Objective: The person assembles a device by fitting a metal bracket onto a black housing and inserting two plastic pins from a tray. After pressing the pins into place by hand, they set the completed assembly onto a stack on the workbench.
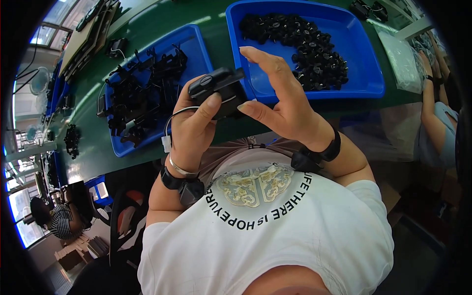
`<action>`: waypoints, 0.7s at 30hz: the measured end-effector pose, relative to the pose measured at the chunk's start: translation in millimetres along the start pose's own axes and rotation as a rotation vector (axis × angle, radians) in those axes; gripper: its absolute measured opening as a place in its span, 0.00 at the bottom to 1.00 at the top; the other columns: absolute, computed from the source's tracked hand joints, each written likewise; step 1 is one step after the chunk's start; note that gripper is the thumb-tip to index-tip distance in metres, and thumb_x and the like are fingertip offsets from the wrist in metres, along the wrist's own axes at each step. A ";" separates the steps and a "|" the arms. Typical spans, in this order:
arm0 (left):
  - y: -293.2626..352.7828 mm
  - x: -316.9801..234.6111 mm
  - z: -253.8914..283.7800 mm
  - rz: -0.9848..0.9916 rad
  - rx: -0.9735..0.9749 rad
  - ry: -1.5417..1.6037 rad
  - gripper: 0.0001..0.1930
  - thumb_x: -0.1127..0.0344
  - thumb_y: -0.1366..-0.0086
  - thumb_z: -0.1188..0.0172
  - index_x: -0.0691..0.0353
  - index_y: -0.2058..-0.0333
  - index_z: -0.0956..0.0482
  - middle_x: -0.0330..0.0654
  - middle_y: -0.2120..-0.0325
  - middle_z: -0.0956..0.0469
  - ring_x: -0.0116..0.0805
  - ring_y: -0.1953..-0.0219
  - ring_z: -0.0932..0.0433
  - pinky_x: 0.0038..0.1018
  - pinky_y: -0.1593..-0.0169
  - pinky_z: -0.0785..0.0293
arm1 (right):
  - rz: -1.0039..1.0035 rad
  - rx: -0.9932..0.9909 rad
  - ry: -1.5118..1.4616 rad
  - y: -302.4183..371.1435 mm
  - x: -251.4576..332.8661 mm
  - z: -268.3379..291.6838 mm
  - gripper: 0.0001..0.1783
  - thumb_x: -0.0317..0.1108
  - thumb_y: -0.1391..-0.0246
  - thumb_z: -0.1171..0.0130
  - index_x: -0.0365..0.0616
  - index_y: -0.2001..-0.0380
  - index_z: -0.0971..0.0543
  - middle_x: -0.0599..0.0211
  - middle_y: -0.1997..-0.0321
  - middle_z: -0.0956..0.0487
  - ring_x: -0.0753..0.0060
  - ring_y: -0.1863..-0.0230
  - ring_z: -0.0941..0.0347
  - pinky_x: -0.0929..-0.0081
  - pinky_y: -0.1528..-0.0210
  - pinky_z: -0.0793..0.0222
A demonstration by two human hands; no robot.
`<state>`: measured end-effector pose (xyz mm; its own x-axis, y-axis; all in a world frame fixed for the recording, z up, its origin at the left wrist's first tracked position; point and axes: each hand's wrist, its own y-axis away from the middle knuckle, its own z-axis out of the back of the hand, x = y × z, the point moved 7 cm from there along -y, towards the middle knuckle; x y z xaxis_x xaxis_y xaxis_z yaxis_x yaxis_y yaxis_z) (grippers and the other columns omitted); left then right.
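Note:
My left hand (194, 123) is closed round a black plastic device (226, 96) with a rounded knob-like part on top. A thin cable runs from the device past my wrist to a small white connector (166, 143). Just right of the device is my right hand (280, 93), its thumb and fingers apart and nothing between them. The right thumb tip lies close to the device's edge; whether it touches I cannot tell. Behind my hands stands a blue tray (366, 73) with many small black knob-like parts (319, 59). At left, another blue tray (200, 46) holds black plastic brackets (147, 83).
Both trays stand on a green table (88, 142). Flat boards (91, 37) and a small black device (116, 48) lie at the far left. A clear plastic bag (400, 61) is at the right, beside another person's arm (430, 105). A further person (64, 219) sits at lower left.

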<state>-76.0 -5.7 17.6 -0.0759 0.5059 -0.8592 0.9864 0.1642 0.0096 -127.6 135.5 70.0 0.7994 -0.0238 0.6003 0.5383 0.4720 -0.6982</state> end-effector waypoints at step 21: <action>11.6 9.5 6.8 0.313 0.146 -0.103 0.25 0.75 0.49 0.37 0.67 0.52 0.34 0.43 0.61 0.27 0.31 0.57 0.27 0.25 0.52 0.30 | -0.189 0.402 0.332 -25.1 -66.5 39.6 0.12 0.33 0.51 0.42 0.41 0.63 0.24 0.63 0.67 0.24 0.69 0.66 0.27 0.75 0.65 0.31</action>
<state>-64.3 -4.8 6.1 0.2407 0.4234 -0.8734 0.9706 -0.1117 0.2133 -204.9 160.1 63.0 0.7751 -0.3864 0.4999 0.5882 0.7302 -0.3475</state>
